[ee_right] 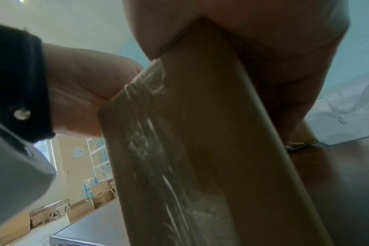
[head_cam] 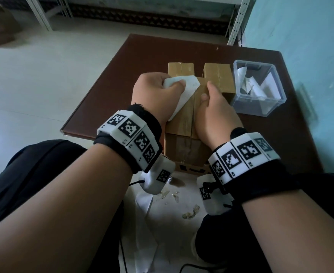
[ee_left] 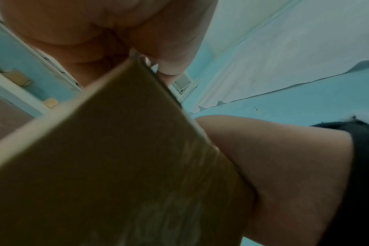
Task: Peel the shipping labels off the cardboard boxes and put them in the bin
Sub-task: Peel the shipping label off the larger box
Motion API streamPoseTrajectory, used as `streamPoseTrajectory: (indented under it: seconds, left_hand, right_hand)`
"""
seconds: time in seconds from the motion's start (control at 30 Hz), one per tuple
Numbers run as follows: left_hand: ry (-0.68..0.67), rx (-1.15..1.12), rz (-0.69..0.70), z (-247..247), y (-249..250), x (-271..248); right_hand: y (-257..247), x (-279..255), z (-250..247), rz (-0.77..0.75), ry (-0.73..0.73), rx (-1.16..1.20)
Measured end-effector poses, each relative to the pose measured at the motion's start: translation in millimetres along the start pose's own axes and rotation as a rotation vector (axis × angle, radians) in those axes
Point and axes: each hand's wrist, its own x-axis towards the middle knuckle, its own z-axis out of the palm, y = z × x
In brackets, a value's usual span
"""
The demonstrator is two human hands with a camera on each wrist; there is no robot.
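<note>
A white shipping label [head_cam: 188, 88] is part-peeled from the top of the near cardboard box [head_cam: 183, 120], which stands upright at the table's front edge. My left hand [head_cam: 167, 85] grips the label's crumpled upper end in a fist. My right hand [head_cam: 211, 107] holds the box's top right edge, thumb up on top. The left wrist view shows the box's side [ee_left: 116, 166] below my palm. In the right wrist view the taped box [ee_right: 200, 149] runs up into my right palm. The clear plastic bin [head_cam: 241, 103] stands to the right with several peeled labels inside.
Two more cardboard boxes [head_cam: 181, 69] [head_cam: 218, 73] stand just behind the near one on the dark brown table [head_cam: 142, 62]. A turquoise wall [head_cam: 310, 46] is close on the right. Paper scraps and tape bits [head_cam: 162, 201] lie on the floor between my knees.
</note>
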Motion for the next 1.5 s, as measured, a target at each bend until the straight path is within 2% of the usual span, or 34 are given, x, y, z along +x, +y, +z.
streamPoseTrajectory:
  seconds: [0.17,0.43,0.6,0.8,0.97,1.03,1.2,1.5]
  left_hand:
    - [-0.051,-0.046,-0.067,-4.6,0.5,3.0]
    - [-0.094,-0.051,-0.097,-7.1,4.6,1.7]
    - [-0.102,-0.076,-0.181,-8.0,12.3,-2.1]
    - [-0.107,-0.116,-0.256,-8.2,18.9,-3.6]
    - [-0.109,-0.147,-0.278,-10.5,18.1,-9.9]
    - [-0.114,-0.159,-0.276,-11.6,15.9,-13.7]
    - [-0.140,-0.147,-0.215,-16.8,7.0,-25.3]
    - [-0.171,-0.068,-0.149,-21.5,7.8,-19.5]
  right_hand:
    - [-3.4,-1.6,0.6,0.014,0.004,-0.021]
    - [-5.8,-4.8,0.7,0.035,-0.013,-0.053]
    - [-6.8,-9.3,-1.9,0.044,-0.031,-0.069]
    - [-11.7,-15.9,0.8,-0.041,0.007,-0.122]
    - [-8.1,-21.0,-2.4,0.034,-0.033,-0.074]
    - [-3.6,-24.8,-3.9,0.070,-0.052,-0.057]
    - [1.1,-38.2,-6.5,0.052,-0.074,-0.061]
    - [2.4,-33.8,-2.8,0.022,-0.005,-0.088]
